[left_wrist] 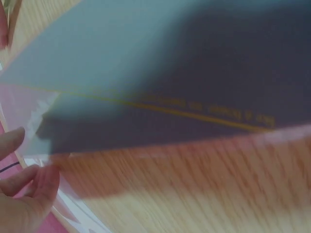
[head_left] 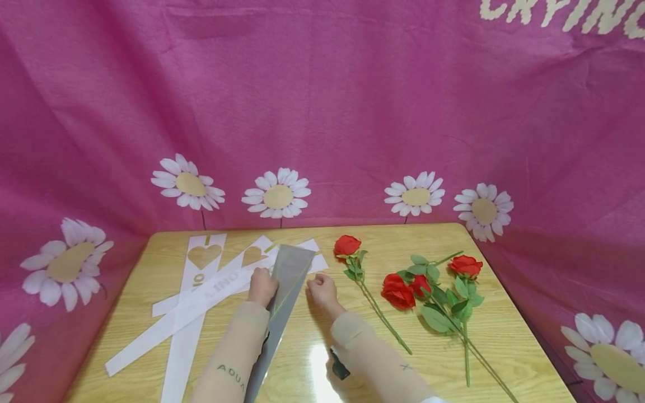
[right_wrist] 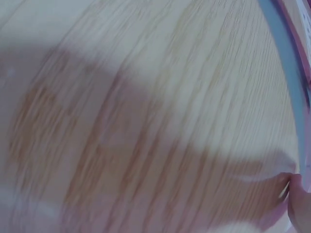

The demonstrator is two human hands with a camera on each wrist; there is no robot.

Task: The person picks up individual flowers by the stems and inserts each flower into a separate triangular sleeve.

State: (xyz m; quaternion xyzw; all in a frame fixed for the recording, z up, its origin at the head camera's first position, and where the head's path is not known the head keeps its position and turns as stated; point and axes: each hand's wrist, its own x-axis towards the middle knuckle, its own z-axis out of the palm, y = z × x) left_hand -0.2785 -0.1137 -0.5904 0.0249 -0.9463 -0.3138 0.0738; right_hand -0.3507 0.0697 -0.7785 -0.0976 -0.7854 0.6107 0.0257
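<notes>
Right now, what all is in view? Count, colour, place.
Table: one, light wood, centre.
Cloth: one, pink, around the table.
Daisies: seven, white and yellow, on the cloth.
Lettering: one row, cream, cloth's upper right.
Strips: three, white, overlapping, table's left.
Hearts: two, gold, on strips.
Sheet: one, grey, between the hands.
Roses: four blooms, red, table's right.
Black items: two, by the forearms.
Sleeves: two, beige, on forearms.
Left hand: one, at the sheet's left edge.
Right hand: one, right of the sheet.

Tapering grey wrapper [head_left: 291,280], gold-lined, slanted
</notes>
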